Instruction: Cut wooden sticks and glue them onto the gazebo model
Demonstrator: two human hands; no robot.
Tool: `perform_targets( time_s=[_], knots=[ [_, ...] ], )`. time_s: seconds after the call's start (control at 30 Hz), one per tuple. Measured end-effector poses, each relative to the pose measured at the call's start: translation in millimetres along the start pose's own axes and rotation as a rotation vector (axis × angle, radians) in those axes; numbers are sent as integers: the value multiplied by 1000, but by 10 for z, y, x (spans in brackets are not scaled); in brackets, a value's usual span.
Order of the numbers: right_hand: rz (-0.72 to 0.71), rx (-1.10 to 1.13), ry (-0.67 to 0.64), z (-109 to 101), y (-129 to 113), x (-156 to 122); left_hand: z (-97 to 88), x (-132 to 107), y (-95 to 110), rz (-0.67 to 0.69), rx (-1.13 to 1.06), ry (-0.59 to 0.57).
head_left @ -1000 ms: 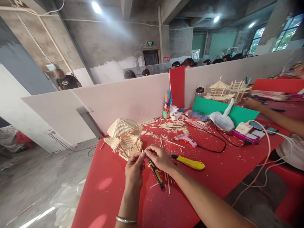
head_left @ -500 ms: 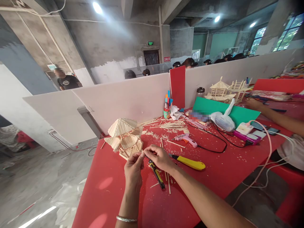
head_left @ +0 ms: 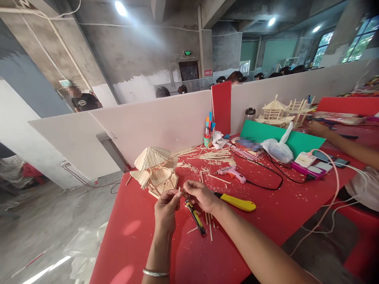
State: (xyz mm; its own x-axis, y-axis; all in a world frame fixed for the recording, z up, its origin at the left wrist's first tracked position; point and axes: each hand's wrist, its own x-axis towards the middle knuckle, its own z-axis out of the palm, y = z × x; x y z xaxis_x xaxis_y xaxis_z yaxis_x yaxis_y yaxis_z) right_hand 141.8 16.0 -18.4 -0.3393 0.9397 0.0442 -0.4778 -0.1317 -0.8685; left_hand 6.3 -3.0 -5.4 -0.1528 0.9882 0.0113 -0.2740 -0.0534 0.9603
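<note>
My left hand (head_left: 166, 207) is closed in a pinch, with the pale tip of a short wooden stick (head_left: 179, 189) showing between thumb and finger. Just to its right, my right hand (head_left: 203, 196) also has its fingertips pinched together; whatever they hold is too small to make out. Beneath the hands lies a black and yellow cutter (head_left: 195, 218). A pavilion model (head_left: 155, 169) built of wooden sticks stands just beyond my left hand. Past my right forearm rests a yellow utility knife (head_left: 238, 202), its front end partly behind the wrist.
A pink glue gun (head_left: 232, 173) with a black cable lies farther back on the red table (head_left: 133, 244). Loose sticks (head_left: 214, 155) and shavings are scattered behind it. At right are a power strip (head_left: 308, 170), a plastic bag (head_left: 278, 150) and another person's arm (head_left: 340, 142).
My right hand has shifted slightly right, opening a small gap between the two hands' fingertips. The stick's tip in my left hand shows more plainly now.
</note>
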Motion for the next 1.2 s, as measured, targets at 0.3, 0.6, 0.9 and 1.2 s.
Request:
perform_targets(
  time_s=[0.3, 0.6, 0.9, 1.2],
  knots=[
    [-90, -238, 0, -20, -41, -26, -80, 46, 41, 115, 198, 32],
    [-43, -351, -98, -69, -48, -40, -106, 24, 120, 156, 337, -58],
    [134, 65, -286, -109, -7, -33, -29, -39, 92, 17, 122, -167],
    [96, 116, -164, -43, -60, -45, -56, -21, 101, -28, 40, -119]
  ],
)
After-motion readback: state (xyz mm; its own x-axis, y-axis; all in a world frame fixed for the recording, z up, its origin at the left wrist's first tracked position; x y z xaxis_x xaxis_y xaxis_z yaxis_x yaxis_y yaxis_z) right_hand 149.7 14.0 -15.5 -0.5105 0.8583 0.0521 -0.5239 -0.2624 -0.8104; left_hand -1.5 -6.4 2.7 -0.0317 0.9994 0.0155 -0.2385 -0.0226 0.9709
